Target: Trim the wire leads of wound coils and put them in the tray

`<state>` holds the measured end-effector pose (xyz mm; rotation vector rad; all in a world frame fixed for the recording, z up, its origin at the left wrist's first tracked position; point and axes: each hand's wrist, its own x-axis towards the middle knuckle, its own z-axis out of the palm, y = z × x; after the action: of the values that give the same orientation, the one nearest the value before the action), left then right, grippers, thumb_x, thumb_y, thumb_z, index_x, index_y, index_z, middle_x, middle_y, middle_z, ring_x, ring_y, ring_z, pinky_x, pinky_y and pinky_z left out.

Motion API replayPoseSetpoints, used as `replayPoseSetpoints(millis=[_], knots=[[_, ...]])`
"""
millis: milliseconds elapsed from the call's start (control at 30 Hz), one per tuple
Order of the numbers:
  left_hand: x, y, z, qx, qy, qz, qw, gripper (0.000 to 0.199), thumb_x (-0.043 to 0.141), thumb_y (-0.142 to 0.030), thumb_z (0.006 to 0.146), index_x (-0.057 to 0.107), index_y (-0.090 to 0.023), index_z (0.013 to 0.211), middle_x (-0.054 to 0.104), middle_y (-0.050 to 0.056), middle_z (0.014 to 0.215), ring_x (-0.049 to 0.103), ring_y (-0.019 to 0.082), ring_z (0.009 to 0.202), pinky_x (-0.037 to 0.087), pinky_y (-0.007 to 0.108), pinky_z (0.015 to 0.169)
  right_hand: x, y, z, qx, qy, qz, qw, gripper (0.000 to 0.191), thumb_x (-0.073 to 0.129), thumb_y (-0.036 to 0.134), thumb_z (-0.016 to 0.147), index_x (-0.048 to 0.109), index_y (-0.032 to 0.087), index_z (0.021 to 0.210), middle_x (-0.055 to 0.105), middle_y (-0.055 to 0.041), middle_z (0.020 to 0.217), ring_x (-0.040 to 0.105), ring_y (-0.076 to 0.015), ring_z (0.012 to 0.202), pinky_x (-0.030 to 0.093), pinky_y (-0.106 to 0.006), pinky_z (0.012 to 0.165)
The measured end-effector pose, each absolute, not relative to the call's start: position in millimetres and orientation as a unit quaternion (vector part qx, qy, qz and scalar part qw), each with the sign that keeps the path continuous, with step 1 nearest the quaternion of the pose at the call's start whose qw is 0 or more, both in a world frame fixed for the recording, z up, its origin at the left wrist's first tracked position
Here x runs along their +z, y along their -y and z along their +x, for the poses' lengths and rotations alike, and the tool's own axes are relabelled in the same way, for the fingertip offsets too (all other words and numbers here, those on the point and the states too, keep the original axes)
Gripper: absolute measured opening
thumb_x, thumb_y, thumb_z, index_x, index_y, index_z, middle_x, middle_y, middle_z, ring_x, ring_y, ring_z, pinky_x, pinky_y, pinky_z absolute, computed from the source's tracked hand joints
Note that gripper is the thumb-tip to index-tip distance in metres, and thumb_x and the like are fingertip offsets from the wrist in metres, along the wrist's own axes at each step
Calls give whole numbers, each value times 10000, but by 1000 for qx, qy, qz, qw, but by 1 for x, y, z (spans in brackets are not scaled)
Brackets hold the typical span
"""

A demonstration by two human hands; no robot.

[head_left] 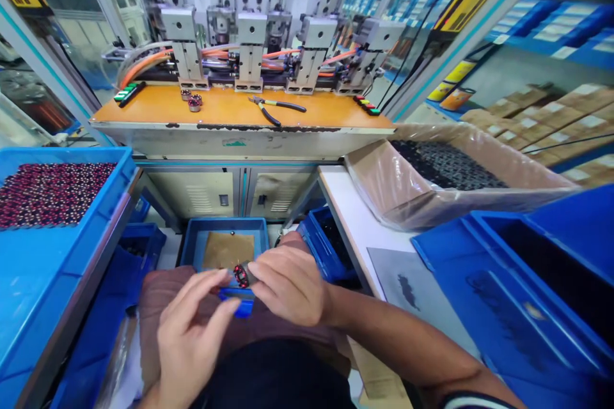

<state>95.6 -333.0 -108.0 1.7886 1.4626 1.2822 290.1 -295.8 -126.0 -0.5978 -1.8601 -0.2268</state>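
Note:
My right hand (290, 281) pinches a small motor stator (241, 275), a round part with red windings and a dark rim, in front of my lap. My left hand (192, 326) is open just to the left of it, thumb and fingers apart, the fingertips close to the stator. Below the stator and by my left thumb is a blue piece (244, 308); I cannot make out what it is or whether my thumb touches it. Several similar stators (194, 102) sit on the orange bench top ahead.
Left, a blue tray (125, 163) holds many red-wound stators. Cutting pliers (278, 105) lie on the orange bench (220, 108) under the machine's metal heads (252, 45). At right stand a plastic-lined carton (378, 188) of dark parts and blue bins (518, 307). A blue tray (192, 239) sits below.

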Motion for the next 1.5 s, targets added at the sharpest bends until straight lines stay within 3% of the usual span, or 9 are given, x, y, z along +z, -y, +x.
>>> replayPoseSetpoints(millis=[267, 500, 633, 833, 1000, 1133, 1300, 1400, 1500], knots=[[-85, 333, 106, 396, -495, 718, 286, 355, 765, -225, 814, 684, -308, 1149, 778, -35, 1036, 724, 116, 863, 577, 178, 793, -125, 304, 294, -145, 816, -201, 522, 168, 559, 101, 878, 656, 17, 986, 715, -135, 805, 680, -222, 748, 583, -330, 616], [-89, 329, 98, 415, -430, 760, 257, 407, 760, -110, 798, 680, -269, 1164, 750, 14, 1121, 674, 158, 1046, 536, 280, 952, -108, 314, 286, 156, 750, -268, 585, 259, 707, 287, 858, 632, 116, 1038, 690, -102, 845, 666, -174, 777, 578, -284, 678], [-87, 331, 99, 418, -449, 737, 284, 385, 754, -108, 802, 699, -286, 1139, 757, 5, 1136, 691, 145, 1049, 555, 235, 922, -99, 316, 284, 237, 717, -266, 599, 16, 668, 142, 885, 665, 146, 900, 656, -52, 769, 639, -120, 696, 549, -235, 656], [-84, 329, 106, 449, -465, 628, 433, 260, 768, -131, 791, 731, -284, 998, 782, -12, 1086, 740, 92, 835, 573, 118, 703, -101, 318, 282, 315, 664, -291, 613, 54, 682, 95, 853, 681, 149, 859, 651, -34, 749, 623, -106, 676, 523, -221, 617], [-84, 327, 96, 443, -481, 645, 395, 245, 745, -137, 813, 718, -282, 1009, 768, 6, 1116, 724, 131, 1002, 581, 157, 791, -104, 314, 306, 371, 634, -347, 583, 106, 677, 116, 857, 660, 166, 765, 647, -7, 704, 603, -107, 643, 504, -247, 614], [-80, 324, 85, 390, -474, 719, 326, 277, 727, -120, 820, 704, -279, 1046, 739, 22, 1153, 695, 159, 1072, 579, 227, 864, -88, 305, 338, 285, 689, -385, 545, 49, 666, 203, 899, 672, 169, 864, 650, -23, 744, 620, -131, 694, 526, -272, 636], [-70, 317, 89, 345, -423, 796, 262, 262, 689, -116, 840, 690, -264, 1057, 732, 19, 1123, 700, 147, 1037, 567, 230, 891, -56, 296, 337, -89, 887, -188, 413, 215, 593, 206, 936, 687, 111, 1103, 708, -63, 938, 637, -148, 777, 535, -281, 678], [-67, 317, 91, 342, -412, 809, 243, 262, 690, -122, 839, 685, -262, 1061, 741, 19, 1103, 713, 144, 1006, 570, 225, 893, -54, 286, 322, -180, 913, -122, 345, 246, 508, 167, 952, 713, 58, 1032, 701, -85, 882, 575, -153, 652, 455, -312, 562], [-69, 321, 87, 353, -420, 797, 253, 282, 718, -125, 824, 696, -275, 1062, 756, 18, 1074, 720, 162, 1014, 586, 238, 877, -61, 282, 310, -99, 933, -161, 305, 286, 459, 168, 970, 699, 92, 835, 653, -79, 763, 516, -158, 614, 377, -317, 521]])
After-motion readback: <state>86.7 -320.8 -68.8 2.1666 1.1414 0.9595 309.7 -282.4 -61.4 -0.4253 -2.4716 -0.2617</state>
